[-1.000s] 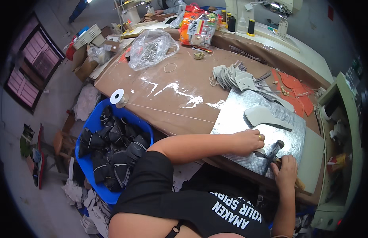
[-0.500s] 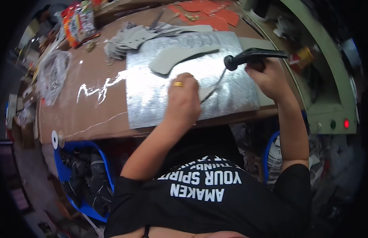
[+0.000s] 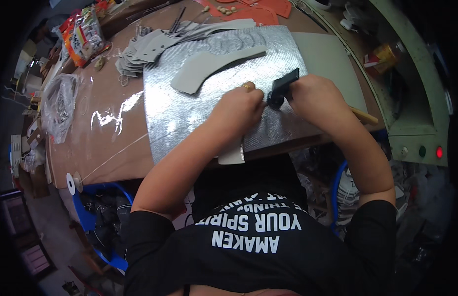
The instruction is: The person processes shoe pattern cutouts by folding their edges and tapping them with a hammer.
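Over the silver mat, the right hand grips a black-headed hammer. The left hand holds a flat, whitish strip.

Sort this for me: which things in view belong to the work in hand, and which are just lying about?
In the work, it seems:
hammer, in the right hand
grey piece, under the left hand
silver sheet, beneath them

Probably just lying about:
clear bag
packet
orange pieces
spool
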Demonstrator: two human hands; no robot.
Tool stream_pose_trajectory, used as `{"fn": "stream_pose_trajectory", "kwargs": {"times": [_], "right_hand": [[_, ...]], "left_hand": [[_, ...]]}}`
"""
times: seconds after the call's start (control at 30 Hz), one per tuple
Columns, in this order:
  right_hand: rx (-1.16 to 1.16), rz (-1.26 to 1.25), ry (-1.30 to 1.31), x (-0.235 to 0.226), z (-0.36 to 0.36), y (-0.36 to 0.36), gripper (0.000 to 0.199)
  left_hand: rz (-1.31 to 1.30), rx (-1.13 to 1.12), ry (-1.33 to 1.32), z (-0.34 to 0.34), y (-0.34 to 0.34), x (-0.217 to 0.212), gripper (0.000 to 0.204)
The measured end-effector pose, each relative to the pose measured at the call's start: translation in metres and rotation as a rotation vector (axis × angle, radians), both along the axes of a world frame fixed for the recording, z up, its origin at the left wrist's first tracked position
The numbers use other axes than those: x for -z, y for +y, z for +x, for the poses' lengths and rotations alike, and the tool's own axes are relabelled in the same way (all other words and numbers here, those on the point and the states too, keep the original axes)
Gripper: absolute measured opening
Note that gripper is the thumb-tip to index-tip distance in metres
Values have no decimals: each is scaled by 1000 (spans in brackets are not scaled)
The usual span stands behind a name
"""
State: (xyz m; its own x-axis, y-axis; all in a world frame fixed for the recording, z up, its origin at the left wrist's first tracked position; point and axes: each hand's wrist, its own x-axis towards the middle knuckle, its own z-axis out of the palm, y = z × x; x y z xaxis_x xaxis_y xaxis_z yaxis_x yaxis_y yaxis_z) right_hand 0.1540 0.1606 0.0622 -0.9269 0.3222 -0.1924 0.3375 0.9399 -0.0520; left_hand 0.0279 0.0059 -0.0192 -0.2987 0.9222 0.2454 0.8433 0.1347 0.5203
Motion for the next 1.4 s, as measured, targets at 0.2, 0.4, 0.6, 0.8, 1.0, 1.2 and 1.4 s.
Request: {"fn": "stream_pose_trajectory", "kwargs": {"times": [0.2,0.4,0.6,0.8,1.0,1.2,1.4], "right_hand": [[-19,-42,38,5,0,2,17],[7,8,12,2,-3,-3,16],[-1,68,170,0,1,-8,16],[-32,44,62,1,-3,-20,19],[-41,70,55,0,-1,-19,20],[-64,50,81,3,-6,-26,21],[-117,115,44,-6,-9,-32,23]], "left_hand": [[-30,-7,56,-9,6,2,14],[81,-28,24,2,-27,-8,17],[-10,53,170,10,-29,-7,17],[9,66,307,10,-34,-5,18],[22,11,154,10,-44,-3,17],[-79,68,190,1,-41,-11,15],[-21,125,213,-4,-50,-9,13]]}}
